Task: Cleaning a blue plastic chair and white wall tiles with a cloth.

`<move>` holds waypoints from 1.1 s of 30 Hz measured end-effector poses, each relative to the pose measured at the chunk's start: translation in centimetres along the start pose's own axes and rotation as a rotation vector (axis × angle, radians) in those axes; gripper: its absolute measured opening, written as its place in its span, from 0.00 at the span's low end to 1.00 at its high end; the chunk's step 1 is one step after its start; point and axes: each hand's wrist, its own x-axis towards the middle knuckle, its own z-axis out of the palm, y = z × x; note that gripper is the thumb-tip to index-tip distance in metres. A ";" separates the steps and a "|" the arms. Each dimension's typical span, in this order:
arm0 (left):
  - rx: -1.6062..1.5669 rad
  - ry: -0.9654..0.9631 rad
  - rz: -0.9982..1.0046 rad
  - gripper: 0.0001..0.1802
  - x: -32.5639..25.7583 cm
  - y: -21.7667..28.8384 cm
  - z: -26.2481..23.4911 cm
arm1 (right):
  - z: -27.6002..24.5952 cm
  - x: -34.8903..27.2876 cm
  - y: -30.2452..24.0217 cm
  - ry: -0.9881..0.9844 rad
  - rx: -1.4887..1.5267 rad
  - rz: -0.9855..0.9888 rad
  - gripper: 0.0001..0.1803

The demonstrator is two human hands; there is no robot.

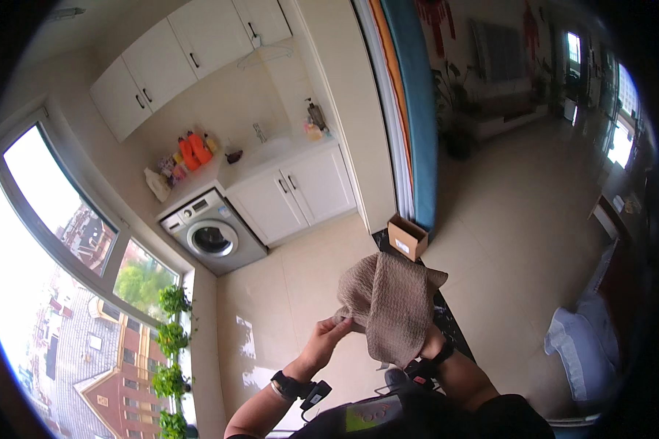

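A brown cloth with a crinkled texture [399, 307] is held up in front of me, bunched on its left and hanging in a broad flap on its right. At its lower left edge, my left hand [328, 342] pinches a fold between thumb and fingers. My right hand [433, 344] reaches in behind the cloth's lower right side and touches it. The fabric covers that hand's fingers, so their grip is hidden. Both wrists carry dark bands.
An open cardboard box [408, 238] stands on the dark threshold strip beside a blue curtain [411, 110]. Against the far wall are a washing machine [212, 235] and white cabinets [293, 194]. Potted plants [172, 338] line the window at left. A pale bundle [580, 344] lies at right.
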 end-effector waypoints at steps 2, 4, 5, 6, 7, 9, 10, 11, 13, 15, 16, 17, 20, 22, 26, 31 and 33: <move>-0.034 0.140 0.101 0.16 3.4 1.7 -1.7 | -0.6 3.6 -1.6 0.024 0.063 -0.014 0.27; -0.134 0.235 0.099 0.17 6.0 3.3 -3.5 | -4.3 8.5 -0.6 0.061 0.071 -0.044 0.27; -0.114 0.250 0.076 0.16 7.8 3.0 -5.1 | -9.4 12.6 1.3 -0.031 0.063 -0.015 0.26; -0.039 0.322 0.121 0.15 9.2 3.6 -6.4 | -12.5 16.2 2.2 -0.134 0.057 0.030 0.25; -0.048 0.358 0.140 0.14 10.6 4.3 -8.6 | -12.6 18.4 2.2 -0.135 0.057 0.035 0.25; -0.014 0.429 0.186 0.13 13.0 5.1 -13.6 | -10.7 20.3 1.9 -0.017 -0.143 -0.017 0.23; 0.022 0.450 0.213 0.13 14.5 5.3 -16.0 | -9.3 20.4 1.3 0.055 -0.249 -0.043 0.22; -0.009 0.469 0.195 0.13 16.8 6.6 -16.8 | -8.4 20.3 0.6 0.144 -0.356 -0.074 0.21; -0.041 0.417 0.136 0.13 21.3 8.4 -18.5 | -11.9 24.4 0.1 0.072 -0.070 0.107 0.22; -0.015 0.314 0.188 0.10 25.4 8.4 -22.3 | -15.3 29.9 -0.1 0.089 0.333 0.311 0.25; -0.022 0.261 0.208 0.08 26.8 9.1 -23.5 | -14.5 30.8 -0.5 0.287 0.333 0.305 0.26; -0.031 0.257 0.203 0.08 28.1 9.2 -24.9 | -13.2 32.2 -0.9 0.307 0.307 0.253 0.27; 0.119 0.153 0.186 0.05 32.9 9.8 -28.8 | -11.3 36.9 -1.6 0.326 0.139 0.077 0.23; 0.341 0.265 0.183 0.06 35.7 10.3 -30.7 | -10.4 38.5 -2.6 0.374 -0.243 -0.008 0.20; 0.706 0.403 0.712 0.07 41.2 11.9 -31.0 | -11.4 41.5 -5.5 0.656 -1.280 -0.060 0.11; 0.180 0.193 0.574 0.04 47.2 13.7 -31.3 | -6.2 45.8 -11.9 0.506 -1.305 -0.535 0.11; 0.083 0.223 0.566 0.04 49.3 14.1 -31.3 | -6.4 47.9 -15.0 0.351 -0.790 -0.306 0.16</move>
